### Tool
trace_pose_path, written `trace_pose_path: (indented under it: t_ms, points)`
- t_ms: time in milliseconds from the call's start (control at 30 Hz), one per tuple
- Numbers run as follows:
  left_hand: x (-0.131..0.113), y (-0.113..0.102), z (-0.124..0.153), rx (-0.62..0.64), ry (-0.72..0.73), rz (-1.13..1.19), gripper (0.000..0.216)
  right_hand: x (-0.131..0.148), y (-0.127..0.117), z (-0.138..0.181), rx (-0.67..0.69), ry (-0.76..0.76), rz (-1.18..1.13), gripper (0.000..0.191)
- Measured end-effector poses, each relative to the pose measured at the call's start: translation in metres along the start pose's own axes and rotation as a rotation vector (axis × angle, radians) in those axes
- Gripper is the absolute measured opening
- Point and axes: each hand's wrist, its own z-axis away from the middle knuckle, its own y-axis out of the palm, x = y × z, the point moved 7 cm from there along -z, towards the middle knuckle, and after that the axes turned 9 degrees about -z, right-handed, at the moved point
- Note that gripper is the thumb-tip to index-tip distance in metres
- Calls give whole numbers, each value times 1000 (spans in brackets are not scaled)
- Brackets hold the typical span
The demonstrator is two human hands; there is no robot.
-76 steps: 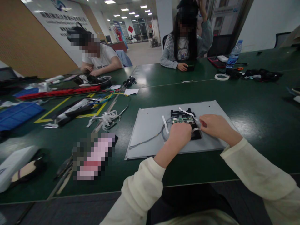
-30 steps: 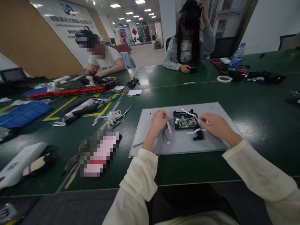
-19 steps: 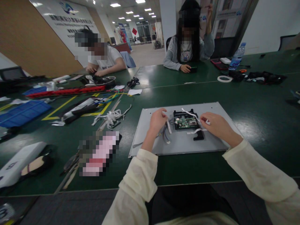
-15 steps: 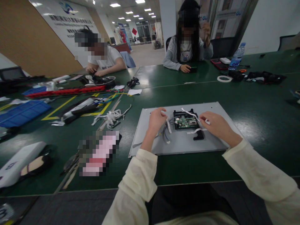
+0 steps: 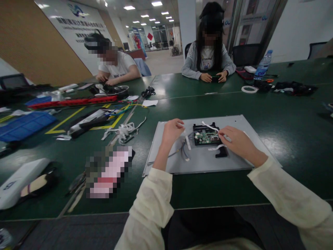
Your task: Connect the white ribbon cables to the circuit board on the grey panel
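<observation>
A grey metal panel (image 5: 241,124) lies flat on the green table in front of me. A small green circuit board (image 5: 206,136) in a black frame sits near the panel's middle, with white ribbon cables and thin wires beside it. My left hand (image 5: 171,132) is curled closed on the end of a white ribbon cable (image 5: 187,142) left of the board. My right hand (image 5: 235,140) rests at the board's right edge, fingers pinched on another white ribbon cable (image 5: 217,147).
Loose white strips (image 5: 122,130), cables and a red bar (image 5: 75,101) clutter the table's left side. A tape roll (image 5: 247,89) and a water bottle (image 5: 262,64) stand at the far right. Two other people sit across the table.
My left hand has left the board and moved left to the ribbon cable. My right hand has edged slightly toward the board. The person opposite has lowered a raised arm.
</observation>
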Motion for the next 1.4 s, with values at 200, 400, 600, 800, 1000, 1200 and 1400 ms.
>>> trace_pose_path:
  t_ms: [200,400,600,800,1000,1200,1400]
  points:
    - [6,3,-3,8,-13,43,19,23,3,-7,33,-91,3,26]
    - [15,10,-6,14,-21,3,20,65,20,-12,153,-264,-4,36]
    - [15,14,-5,11,10,-54,19,103,52,-15,227,-431,108,35]
    - [15,13,-4,-16,16,-72,20,116,69,-25,252,-530,303,23]
    - [14,9,-4,12,-17,177,14,101,60,-33,185,-360,95,20]
    - [-13,-1,2,129,12,662,22,61,32,-45,-127,37,-542,33]
    - [-14,-5,1,24,8,681,25,42,56,-43,-57,261,-921,42]
